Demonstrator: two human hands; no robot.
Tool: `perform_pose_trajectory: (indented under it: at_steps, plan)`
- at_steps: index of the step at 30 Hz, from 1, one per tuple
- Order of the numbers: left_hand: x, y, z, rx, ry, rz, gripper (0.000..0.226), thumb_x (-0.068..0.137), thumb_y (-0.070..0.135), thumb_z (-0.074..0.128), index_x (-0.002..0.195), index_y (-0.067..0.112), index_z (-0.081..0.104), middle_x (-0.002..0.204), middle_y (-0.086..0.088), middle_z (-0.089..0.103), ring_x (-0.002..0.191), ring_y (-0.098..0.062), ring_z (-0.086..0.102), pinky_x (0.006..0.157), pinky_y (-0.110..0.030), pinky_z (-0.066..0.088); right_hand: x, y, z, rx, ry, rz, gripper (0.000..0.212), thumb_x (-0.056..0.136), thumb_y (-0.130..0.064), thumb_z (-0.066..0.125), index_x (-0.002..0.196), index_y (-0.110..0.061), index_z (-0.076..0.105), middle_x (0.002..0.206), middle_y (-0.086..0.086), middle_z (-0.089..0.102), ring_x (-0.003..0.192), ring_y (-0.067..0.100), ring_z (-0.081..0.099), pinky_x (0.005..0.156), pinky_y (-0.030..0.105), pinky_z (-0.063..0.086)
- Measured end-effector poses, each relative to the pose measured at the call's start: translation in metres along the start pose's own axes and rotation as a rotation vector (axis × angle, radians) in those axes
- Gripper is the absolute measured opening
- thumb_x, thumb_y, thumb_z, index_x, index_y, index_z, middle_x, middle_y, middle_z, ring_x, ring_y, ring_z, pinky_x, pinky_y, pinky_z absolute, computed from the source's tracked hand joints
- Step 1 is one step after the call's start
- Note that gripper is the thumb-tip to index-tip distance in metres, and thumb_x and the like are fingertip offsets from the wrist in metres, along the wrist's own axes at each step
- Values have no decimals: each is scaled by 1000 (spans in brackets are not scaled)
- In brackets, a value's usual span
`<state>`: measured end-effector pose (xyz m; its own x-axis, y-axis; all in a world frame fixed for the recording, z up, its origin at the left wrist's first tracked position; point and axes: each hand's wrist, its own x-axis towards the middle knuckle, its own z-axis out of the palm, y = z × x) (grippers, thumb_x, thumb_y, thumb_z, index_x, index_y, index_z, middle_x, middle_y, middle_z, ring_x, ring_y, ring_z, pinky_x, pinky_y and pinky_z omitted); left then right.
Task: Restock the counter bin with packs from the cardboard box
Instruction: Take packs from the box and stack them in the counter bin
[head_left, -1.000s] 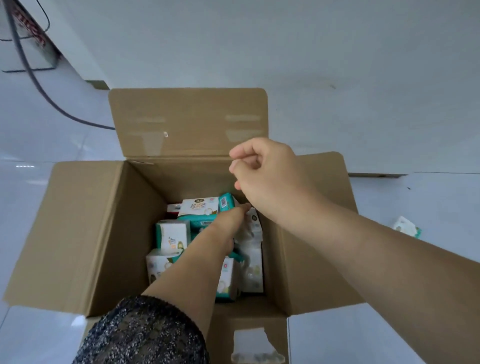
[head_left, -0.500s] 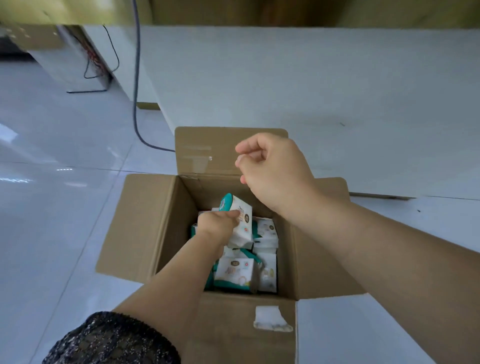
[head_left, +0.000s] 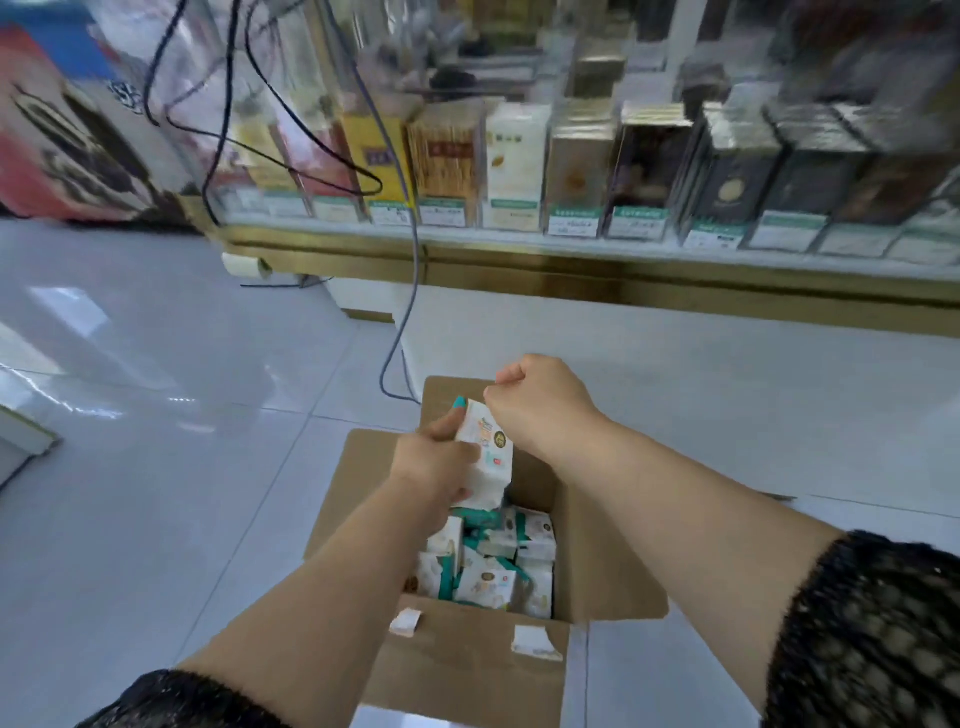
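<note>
One pack (head_left: 487, 465) gripped by fingers of left hand (head_left: 435, 462) above cardboard box (head_left: 467, 667) rim; right hand (head_left: 540, 408) curled beside it.

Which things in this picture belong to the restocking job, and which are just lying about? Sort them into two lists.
Belongs to the job:
- cardboard box
- loose packs inside it
- lifted pack, gripped by the left hand

Just lying about:
- grey cable hanging to the floor
- display cartons behind glass
</note>
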<state>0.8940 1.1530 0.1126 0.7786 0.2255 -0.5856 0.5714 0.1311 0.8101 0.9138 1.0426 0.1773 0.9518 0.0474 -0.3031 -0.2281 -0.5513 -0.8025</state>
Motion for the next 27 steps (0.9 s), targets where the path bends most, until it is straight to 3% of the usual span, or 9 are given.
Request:
perform_pose_trajectory:
  at_steps: [3, 7, 9, 11, 13, 16, 20, 24, 27]
  plan:
    - [-40, 40, -1, -55, -8, 41, 61, 90, -8, 52, 141, 25, 44, 115, -9, 61, 73, -18, 62, 46, -27, 54, -14, -29, -14, 8, 7, 84, 20, 91, -19, 53, 107, -9, 60, 105, 8, 64, 90, 23, 60, 72, 30, 49]
    - [-86, 93, 0, -82, 5, 111, 76, 90, -6, 54, 150, 31, 24, 120, -5, 57, 77, -21, 58, 64, -32, 53, -33, -69, -40, 13, 23, 147, 22, 83, -26, 53, 100, -12, 52, 114, 12, 63, 95, 28, 61, 68, 30, 48]
    - [-108, 123, -1, -81, 7, 153, 82, 90, -5, 55, 152, 31, 16, 118, -5, 56, 77, -22, 59, 65, -34, 51, -43, -96, -58, 16, 24, 137, 37, 86, -25, 54, 120, -10, 50, 126, 13, 58, 103, 28, 59, 70, 30, 47]
    - [-129, 154, 0, -71, 0, 202, 86, 88, -5, 57, 152, 29, 12, 132, -7, 51, 82, -23, 61, 63, -32, 52, -54, -125, -79, 38, 38, 122, 54, 89, -27, 54, 139, -13, 39, 132, 11, 53, 111, 29, 57, 78, 32, 49]
    - [-149, 185, 0, -56, -19, 252, 79, 85, -7, 58, 149, 24, 24, 112, -5, 57, 75, -20, 60, 62, -31, 51, -62, -154, -99, 65, 75, 71, 55, 89, -27, 55, 138, -13, 36, 130, 12, 54, 110, 30, 57, 82, 35, 51]
    - [-184, 233, 1, -52, -32, 296, 36, 83, -8, 59, 107, 18, 50, 90, -8, 56, 70, -19, 57, 56, -28, 51, -77, -197, -129, 91, 120, -2, 58, 89, -29, 56, 140, -14, 31, 134, 13, 50, 113, 30, 55, 91, 40, 52]
    - [-225, 290, 7, 35, -43, 356, 54, 78, 8, 72, 127, 13, 51, 109, -12, 64, 86, -23, 66, 53, -29, 55, -100, -250, -171, 130, 141, -60, 70, 92, -30, 56, 148, -15, 18, 141, 12, 43, 121, 29, 49, 90, 33, 49]
    - [-267, 339, 25, 37, -74, 518, 68, 72, 13, 77, 134, 6, 50, 114, -18, 66, 90, -27, 68, 59, -32, 56, -108, -294, -212, 177, 217, -67, 82, 82, -42, 65, 143, -12, 21, 132, 15, 50, 114, 33, 55, 93, 44, 51]
    - [-293, 372, 43, 35, -99, 618, 58, 67, 13, 79, 121, 8, 60, 104, -17, 69, 86, -28, 67, 74, -45, 56, -112, -321, -245, 219, 268, -79, 91, 72, -51, 69, 137, -5, 25, 127, 17, 54, 114, 33, 56, 93, 41, 50]
